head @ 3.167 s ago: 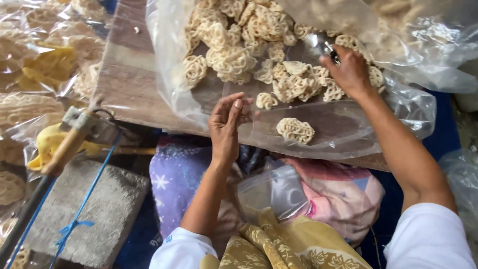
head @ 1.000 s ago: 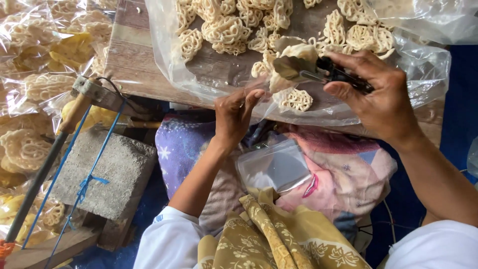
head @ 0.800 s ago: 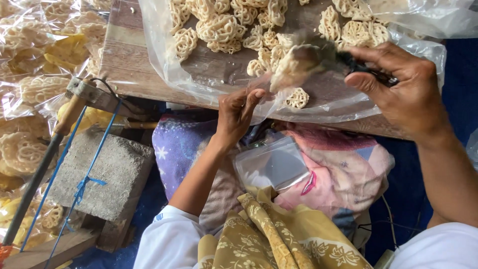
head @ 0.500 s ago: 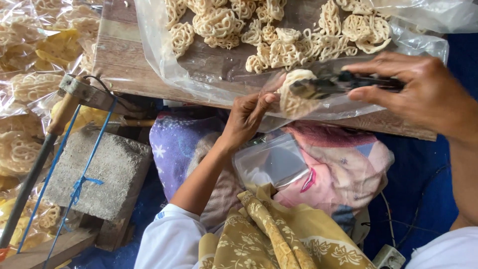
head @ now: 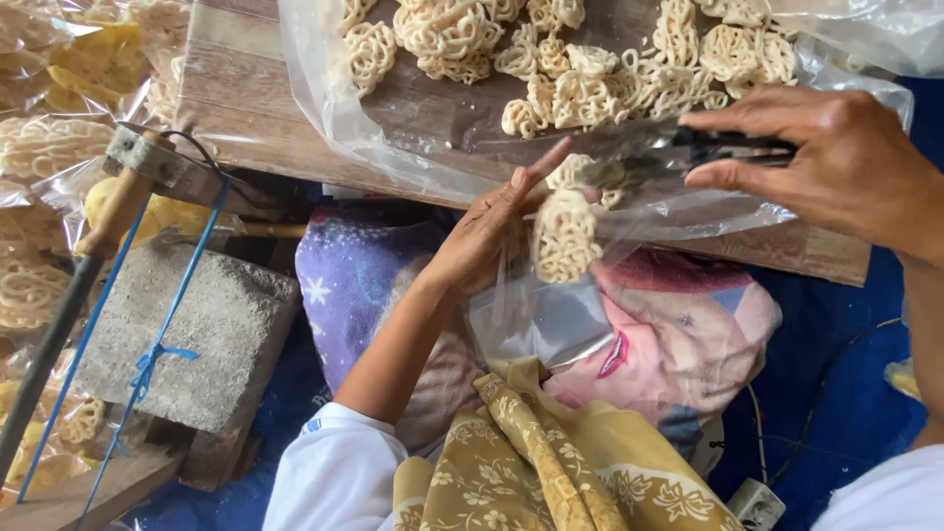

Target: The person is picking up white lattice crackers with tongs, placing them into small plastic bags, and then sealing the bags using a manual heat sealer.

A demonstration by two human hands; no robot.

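Head view, looking down. At centre frame, the left hand [head: 489,231] is raised with the palm turned rightward and the fingers extended; the mouth of a small clear plastic bag [head: 551,315] is held open against it. Inside the top of that bag, a pale, lacy, net-shaped cracker [head: 563,236] is seen, just right of the left palm. At the upper right, the right hand [head: 836,167] is closed around the dark handles of a pair of metal tongs [head: 669,157], whose tips are directed leftward to a point just above the cracker; a second cracker appears to be gripped at the tips, though blur prevents certainty. Across the top of the frame, a heap of similar loose crackers [head: 580,59] is spread on a large clear plastic sheet [head: 324,108] laid over a brown wooden board [head: 236,98]. At the left, packed bags of crackers [head: 39,147], a grey concrete block [head: 187,334] and a wooden-handled tool bound with blue cord [head: 118,216] are shown. At the lower centre, patterned cloth in purple, pink and yellow [head: 551,452] is visible.
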